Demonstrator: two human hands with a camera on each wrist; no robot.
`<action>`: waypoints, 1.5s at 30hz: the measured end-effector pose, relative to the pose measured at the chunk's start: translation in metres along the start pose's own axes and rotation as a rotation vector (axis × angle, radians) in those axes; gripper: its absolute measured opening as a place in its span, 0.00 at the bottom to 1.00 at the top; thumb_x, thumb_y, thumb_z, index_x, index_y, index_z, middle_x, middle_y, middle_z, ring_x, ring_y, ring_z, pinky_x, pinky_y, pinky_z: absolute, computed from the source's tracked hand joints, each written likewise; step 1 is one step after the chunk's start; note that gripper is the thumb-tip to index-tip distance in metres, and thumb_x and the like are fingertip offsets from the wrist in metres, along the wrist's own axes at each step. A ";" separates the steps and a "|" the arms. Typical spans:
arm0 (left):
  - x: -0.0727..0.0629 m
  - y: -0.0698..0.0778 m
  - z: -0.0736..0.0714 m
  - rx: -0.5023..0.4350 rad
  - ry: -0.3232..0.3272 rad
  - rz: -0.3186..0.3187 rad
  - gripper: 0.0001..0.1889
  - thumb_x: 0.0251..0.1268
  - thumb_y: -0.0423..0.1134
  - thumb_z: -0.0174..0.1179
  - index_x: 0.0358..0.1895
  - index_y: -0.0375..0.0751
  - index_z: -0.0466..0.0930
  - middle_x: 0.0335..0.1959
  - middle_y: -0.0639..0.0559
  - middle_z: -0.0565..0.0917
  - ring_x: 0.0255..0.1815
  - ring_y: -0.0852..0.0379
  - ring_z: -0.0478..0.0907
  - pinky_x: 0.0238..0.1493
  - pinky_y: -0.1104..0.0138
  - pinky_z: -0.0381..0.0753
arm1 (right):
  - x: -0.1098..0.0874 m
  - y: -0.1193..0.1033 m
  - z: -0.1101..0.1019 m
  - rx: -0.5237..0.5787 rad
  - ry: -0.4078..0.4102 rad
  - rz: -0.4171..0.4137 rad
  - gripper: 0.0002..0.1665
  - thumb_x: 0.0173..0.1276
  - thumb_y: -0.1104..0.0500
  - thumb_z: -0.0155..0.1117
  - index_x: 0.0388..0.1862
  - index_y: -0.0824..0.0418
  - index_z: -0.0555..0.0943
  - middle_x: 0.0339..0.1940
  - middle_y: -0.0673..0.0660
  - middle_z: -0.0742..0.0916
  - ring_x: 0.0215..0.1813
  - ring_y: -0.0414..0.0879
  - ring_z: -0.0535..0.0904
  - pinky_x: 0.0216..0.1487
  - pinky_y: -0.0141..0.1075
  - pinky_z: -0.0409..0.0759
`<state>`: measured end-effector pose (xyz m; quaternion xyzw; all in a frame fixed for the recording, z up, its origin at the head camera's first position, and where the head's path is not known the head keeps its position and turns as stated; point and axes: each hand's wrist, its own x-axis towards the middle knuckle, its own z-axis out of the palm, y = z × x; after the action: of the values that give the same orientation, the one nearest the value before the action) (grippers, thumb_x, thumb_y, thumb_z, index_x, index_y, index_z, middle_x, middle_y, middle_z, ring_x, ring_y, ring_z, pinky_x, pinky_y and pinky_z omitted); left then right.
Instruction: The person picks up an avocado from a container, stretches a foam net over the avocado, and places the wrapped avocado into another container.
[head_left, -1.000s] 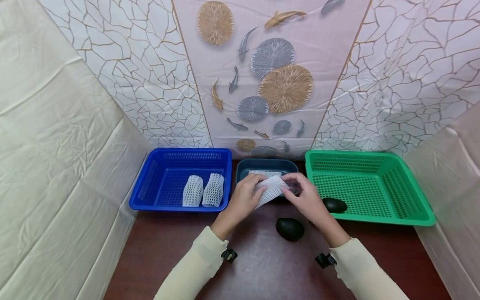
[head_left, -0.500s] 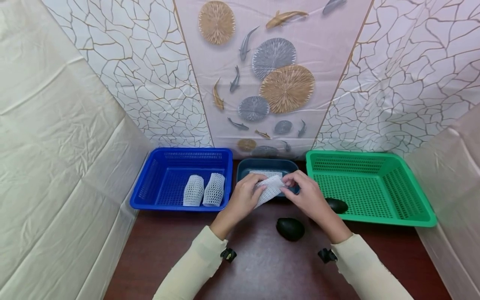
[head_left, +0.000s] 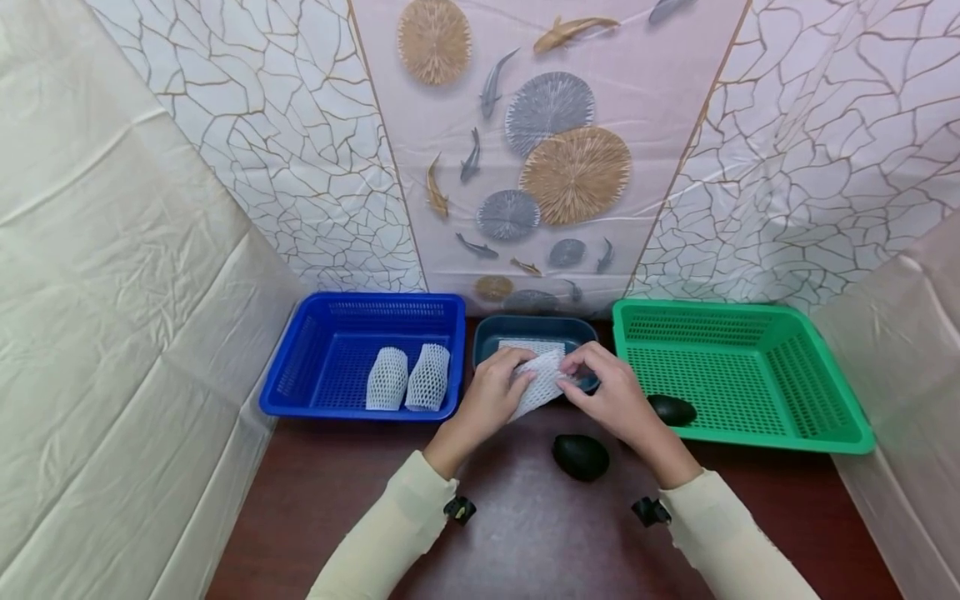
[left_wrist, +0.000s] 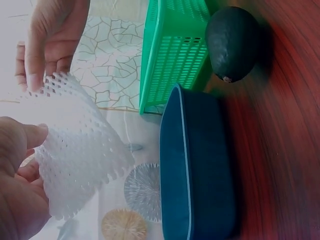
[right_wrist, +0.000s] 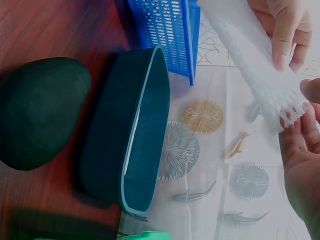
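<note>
Between both hands, above the small dark teal tray (head_left: 487, 333), a white foam net sleeve (head_left: 542, 385) is held flattened and slanted. My left hand (head_left: 491, 390) pinches one side of it between thumb and fingers. At its other end, the thumb and fingertips of my right hand (head_left: 611, 392) pinch the edge, as the right wrist view shows. A dark avocado (head_left: 581, 457) lies on the table just below the hands. More white netting (head_left: 525, 344) lies inside the teal tray, partly hidden by the hands.
At the left stands a blue basket (head_left: 300, 354) holding two net-wrapped pieces (head_left: 407, 380) in its right half. A green basket (head_left: 780, 375) is on the right, with another dark avocado (head_left: 671, 410) at its near left corner. A patterned cloth wall (head_left: 450, 250) rises behind.
The right hand's fingers have shifted slightly left along the sleeve's edge. The left hand keeps its hold; the avocados and baskets stay where they were.
</note>
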<state>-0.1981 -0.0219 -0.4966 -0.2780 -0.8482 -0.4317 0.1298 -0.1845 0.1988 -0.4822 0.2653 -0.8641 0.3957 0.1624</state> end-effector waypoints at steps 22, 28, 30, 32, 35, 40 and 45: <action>-0.003 -0.002 -0.009 -0.035 0.051 -0.011 0.08 0.73 0.35 0.63 0.51 0.40 0.85 0.48 0.48 0.86 0.49 0.54 0.84 0.54 0.61 0.85 | -0.013 0.006 0.001 -0.040 -0.118 0.081 0.09 0.67 0.63 0.74 0.43 0.52 0.85 0.40 0.47 0.88 0.38 0.37 0.83 0.40 0.36 0.85; -0.002 -0.004 -0.009 -0.043 0.057 -0.016 0.08 0.74 0.34 0.62 0.51 0.41 0.85 0.47 0.49 0.86 0.48 0.56 0.83 0.52 0.62 0.85 | -0.018 0.005 0.002 -0.008 -0.146 0.129 0.09 0.67 0.63 0.74 0.44 0.52 0.84 0.41 0.48 0.88 0.39 0.38 0.84 0.41 0.37 0.86; -0.002 -0.004 -0.009 -0.048 0.048 -0.019 0.08 0.75 0.34 0.61 0.51 0.41 0.85 0.47 0.49 0.86 0.48 0.56 0.83 0.52 0.62 0.85 | -0.019 0.004 0.002 0.003 -0.155 0.155 0.09 0.68 0.62 0.73 0.44 0.53 0.84 0.41 0.48 0.89 0.40 0.38 0.85 0.41 0.37 0.87; -0.002 -0.003 -0.009 -0.049 0.032 -0.019 0.08 0.75 0.34 0.61 0.51 0.40 0.85 0.48 0.49 0.86 0.49 0.56 0.84 0.53 0.61 0.85 | -0.020 0.002 0.002 0.012 -0.160 0.171 0.09 0.68 0.62 0.73 0.46 0.54 0.85 0.42 0.49 0.89 0.40 0.38 0.86 0.42 0.35 0.87; -0.001 -0.001 -0.009 -0.046 -0.005 -0.027 0.09 0.77 0.34 0.59 0.53 0.40 0.85 0.49 0.48 0.86 0.51 0.54 0.84 0.55 0.60 0.85 | -0.020 0.000 0.000 0.019 -0.154 0.152 0.11 0.68 0.61 0.74 0.48 0.54 0.85 0.43 0.49 0.89 0.41 0.38 0.85 0.41 0.34 0.86; -0.001 0.002 -0.010 -0.052 -0.070 -0.059 0.11 0.78 0.35 0.57 0.56 0.40 0.85 0.53 0.46 0.87 0.53 0.52 0.84 0.58 0.58 0.84 | -0.021 -0.001 -0.005 -0.023 -0.130 -0.022 0.18 0.62 0.62 0.78 0.51 0.55 0.86 0.50 0.52 0.88 0.49 0.45 0.85 0.45 0.41 0.87; 0.001 0.001 -0.012 -0.078 -0.091 -0.087 0.12 0.80 0.36 0.55 0.56 0.40 0.85 0.55 0.46 0.87 0.54 0.52 0.85 0.58 0.58 0.84 | -0.021 0.004 -0.008 -0.130 -0.127 -0.205 0.25 0.57 0.63 0.81 0.54 0.60 0.86 0.55 0.56 0.87 0.60 0.53 0.83 0.52 0.49 0.85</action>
<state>-0.1985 -0.0306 -0.4882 -0.2649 -0.8470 -0.4568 0.0611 -0.1697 0.2140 -0.4903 0.3658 -0.8649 0.3023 0.1638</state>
